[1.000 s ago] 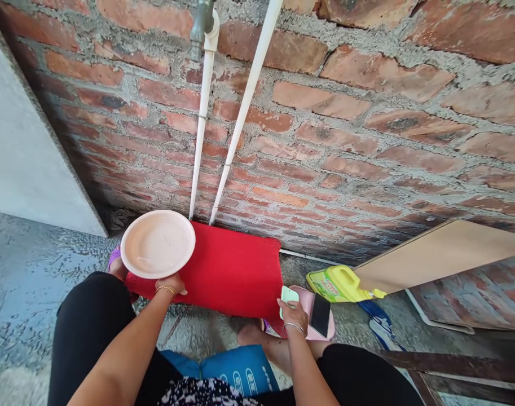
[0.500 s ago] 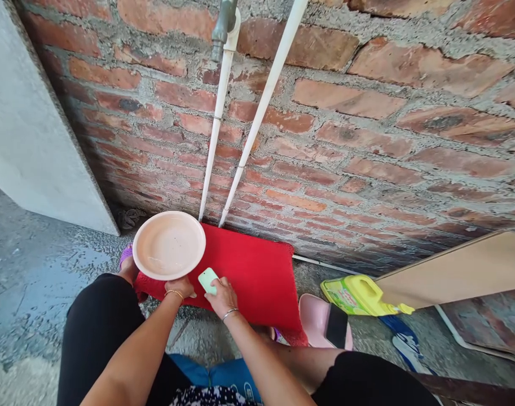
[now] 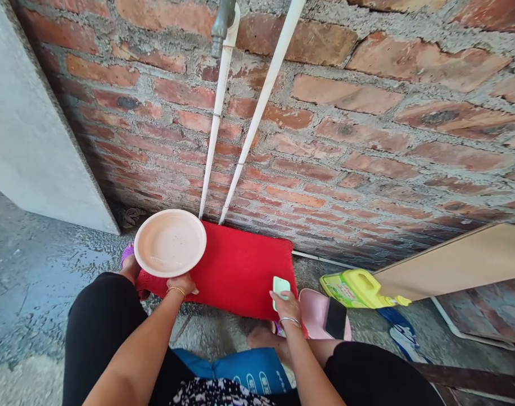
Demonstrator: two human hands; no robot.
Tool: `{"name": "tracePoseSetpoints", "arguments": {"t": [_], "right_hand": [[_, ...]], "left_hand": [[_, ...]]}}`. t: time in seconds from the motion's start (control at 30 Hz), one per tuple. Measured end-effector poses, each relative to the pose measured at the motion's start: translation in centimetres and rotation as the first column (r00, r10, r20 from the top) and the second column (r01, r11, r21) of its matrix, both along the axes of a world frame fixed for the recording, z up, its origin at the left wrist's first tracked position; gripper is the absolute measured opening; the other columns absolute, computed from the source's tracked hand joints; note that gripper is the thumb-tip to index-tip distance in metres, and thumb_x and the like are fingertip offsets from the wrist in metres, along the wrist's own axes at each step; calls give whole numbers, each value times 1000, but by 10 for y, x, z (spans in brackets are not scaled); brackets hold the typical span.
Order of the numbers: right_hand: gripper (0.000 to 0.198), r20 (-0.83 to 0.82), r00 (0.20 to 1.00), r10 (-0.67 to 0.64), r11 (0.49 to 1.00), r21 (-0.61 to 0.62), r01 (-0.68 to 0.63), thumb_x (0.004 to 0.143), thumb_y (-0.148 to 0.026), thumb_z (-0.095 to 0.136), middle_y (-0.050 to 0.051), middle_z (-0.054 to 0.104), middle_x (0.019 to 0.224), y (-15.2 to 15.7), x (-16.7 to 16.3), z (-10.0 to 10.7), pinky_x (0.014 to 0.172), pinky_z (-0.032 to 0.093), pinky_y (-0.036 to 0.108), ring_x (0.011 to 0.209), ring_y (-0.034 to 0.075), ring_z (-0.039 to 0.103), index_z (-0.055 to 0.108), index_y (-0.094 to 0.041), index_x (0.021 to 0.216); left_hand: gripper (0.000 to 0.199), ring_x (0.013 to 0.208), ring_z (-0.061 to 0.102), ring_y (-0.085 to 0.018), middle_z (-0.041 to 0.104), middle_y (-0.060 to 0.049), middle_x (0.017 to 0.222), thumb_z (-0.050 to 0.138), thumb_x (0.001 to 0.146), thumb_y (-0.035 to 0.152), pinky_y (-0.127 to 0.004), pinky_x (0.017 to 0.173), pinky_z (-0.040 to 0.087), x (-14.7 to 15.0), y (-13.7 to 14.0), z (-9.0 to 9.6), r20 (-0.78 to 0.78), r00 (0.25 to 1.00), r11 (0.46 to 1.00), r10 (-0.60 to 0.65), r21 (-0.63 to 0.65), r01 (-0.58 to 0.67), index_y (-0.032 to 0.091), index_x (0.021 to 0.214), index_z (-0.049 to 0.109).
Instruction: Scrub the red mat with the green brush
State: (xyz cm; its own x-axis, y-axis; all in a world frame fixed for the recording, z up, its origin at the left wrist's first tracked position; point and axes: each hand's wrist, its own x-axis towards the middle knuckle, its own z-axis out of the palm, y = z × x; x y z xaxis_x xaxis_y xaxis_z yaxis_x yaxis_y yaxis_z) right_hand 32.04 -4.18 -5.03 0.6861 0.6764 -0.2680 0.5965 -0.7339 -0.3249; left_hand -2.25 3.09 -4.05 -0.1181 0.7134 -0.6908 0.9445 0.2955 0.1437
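One red mat [image 3: 244, 259], a pale basin [image 3: 171, 239] at one end, a mint-green block [image 3: 281, 285] at the other

The right grip [image 3: 287, 307] is closed around the block, perhaps a brush; its flat back faces up, likely so that the underside meets the mat, though contact itself is hidden; the left grip [image 3: 182, 282] lies by the mat's near edge, below the basin's rim; I cannot tell whether it holds the basin or presses the mat, but either would plausibly steady something; the block juts forward from the right grip, over the mat's right end, near a pink tray [image 3: 313, 310] and well apart from the basin.
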Motion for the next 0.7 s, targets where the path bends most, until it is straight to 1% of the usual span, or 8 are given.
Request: {"name": "tracePoseSetpoints", "arguments": {"t": [0.07,0.13,0.2,0.3,0.37,0.43,0.57,0.7], "right_hand": [[42,-12,997,-70,997,26,70,71,-51,61,10,64,90,-7,6,-2,71,45,31,84,24,61,62,-18,97],[43,-30,998,-49,998,36,50,70,-49,63,11,64,93,-9,-8,-3,72,46,31,85,24,62,61,-17,99],[42,-57,993,101,995,28,-99,72,-48,64,10,63,97,-8,-34,-5,73,47,30,87,23,61,61,-19,102],[34,-100,937,335,942,28,-334,79,-46,61,6,62,102,-8,-75,-10,76,48,30,91,20,60,61,-23,104],[30,-111,917,384,923,36,-382,86,-44,54,5,60,108,-9,-92,-12,79,49,33,93,18,58,60,-23,107],[28,-114,913,393,920,39,-391,87,-41,54,5,59,110,-11,-98,-10,81,48,33,94,16,57,60,-22,106],[30,-83,922,379,925,4,-380,68,-36,71,2,58,101,-14,-75,5,79,44,28,92,17,58,63,-25,94],[34,-18,990,137,983,-118,-139,67,-41,66,3,59,97,-21,-21,21,72,44,29,85,19,60,62,-24,97]], "left_hand": [[68,122,50,-33,62,-12,123,79,50,40,-41,96,44,-1,-2,2,-10,1000,1000,-6,17,6,23,114,60],[73,121,51,-33,59,-13,126,78,51,41,-40,95,45,-2,-5,4,-20,1000,999,-6,46,7,22,118,58],[79,121,51,-32,56,-13,130,78,50,41,-39,94,45,-3,-8,6,-28,1000,996,-13,88,15,23,123,54],[82,123,49,-31,55,-14,131,77,52,45,-37,96,43,-5,-14,6,-32,999,991,-39,129,43,22,126,50],[80,122,50,-31,55,-15,131,74,56,48,-38,95,43,-7,-17,7,-34,998,990,-46,129,50,21,127,48],[81,120,51,-31,53,-15,133,71,60,48,-39,94,44,-8,-20,8,-34,998,989,-52,137,56,20,130,44],[78,121,51,-30,49,-16,137,65,69,45,-38,94,44,-10,-21,12,-28,997,990,-70,122,73,18,136,37],[65,120,52,-29,52,-15,135,59,75,46,-37,94,44,-12,-20,15,-35,996,991,-88,94,91,18,132,43]]}}
